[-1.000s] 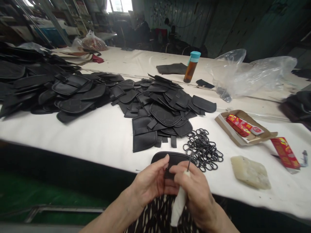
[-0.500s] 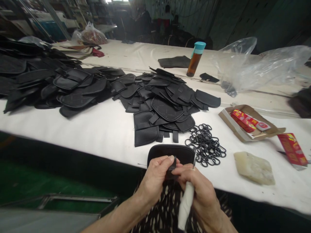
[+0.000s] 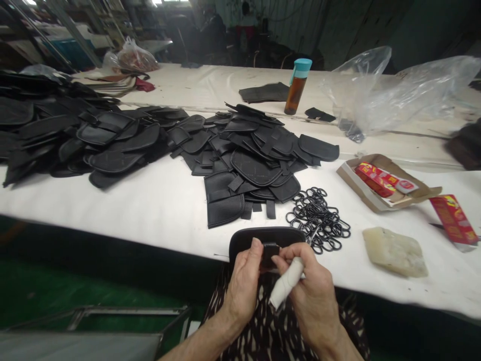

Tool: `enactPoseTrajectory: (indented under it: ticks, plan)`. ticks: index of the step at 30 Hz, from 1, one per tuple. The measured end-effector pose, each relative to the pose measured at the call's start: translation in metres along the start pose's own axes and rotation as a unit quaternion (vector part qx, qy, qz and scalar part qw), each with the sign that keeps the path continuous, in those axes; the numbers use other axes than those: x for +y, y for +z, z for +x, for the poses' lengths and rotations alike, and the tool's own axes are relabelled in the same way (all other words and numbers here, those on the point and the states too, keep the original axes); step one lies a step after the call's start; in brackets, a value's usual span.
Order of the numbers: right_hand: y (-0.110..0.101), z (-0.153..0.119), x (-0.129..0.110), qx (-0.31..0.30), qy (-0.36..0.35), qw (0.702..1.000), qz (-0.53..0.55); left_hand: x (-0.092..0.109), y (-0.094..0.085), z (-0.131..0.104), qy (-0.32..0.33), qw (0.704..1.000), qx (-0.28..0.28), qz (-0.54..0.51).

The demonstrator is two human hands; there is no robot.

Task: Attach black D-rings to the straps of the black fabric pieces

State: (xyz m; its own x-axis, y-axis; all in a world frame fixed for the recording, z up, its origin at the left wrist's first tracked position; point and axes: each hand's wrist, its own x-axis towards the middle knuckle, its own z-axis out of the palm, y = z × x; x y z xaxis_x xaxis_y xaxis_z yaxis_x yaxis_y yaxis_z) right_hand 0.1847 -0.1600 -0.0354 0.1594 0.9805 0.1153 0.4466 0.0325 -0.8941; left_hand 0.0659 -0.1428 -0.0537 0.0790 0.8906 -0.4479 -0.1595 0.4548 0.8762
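Beyond the white-covered desk (image 3: 150, 210), dim shapes (image 3: 214, 40) blur. At its near edge, the left hand (image 3: 244, 283) holds a rounded black leather-look panel (image 3: 239, 243), partly hidden by fingers; the right hand (image 3: 313, 288), grip narrow around a white-wrapped handle (image 3: 287, 284), meets its small black strap (image 3: 269, 250).

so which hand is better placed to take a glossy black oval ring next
Probably the right hand: it's nearer the rings, though holding a white-handled tool; the left hand holds the black rounded piece.
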Motion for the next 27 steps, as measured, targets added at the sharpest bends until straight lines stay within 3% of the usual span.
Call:
enactPoseTrajectory:
  ticks: [3,10,20,24,27]
  plan:
    - [0.000,0.000,-0.001,-0.002,0.018,1.000,0.004,0.001,-0.001,-0.003,0.016,1.000,0.011,-0.018]
    - [-0.003,0.002,-0.005,-0.020,0.060,0.998,0.017,0.022,0.010,-0.011,0.045,0.995,-0.080,0.028]
    - [-0.004,0.006,-0.006,-0.056,0.071,0.996,-0.003,0.021,0.009,-0.010,0.035,0.997,-0.062,0.043]
    - [-0.006,0.004,-0.009,-0.050,0.050,0.997,-0.020,0.022,0.008,-0.009,0.034,0.997,-0.060,0.043]
    - [-0.013,0.002,-0.010,-0.012,-0.025,0.998,-0.054,0.020,0.007,-0.007,0.021,0.998,-0.059,0.003]
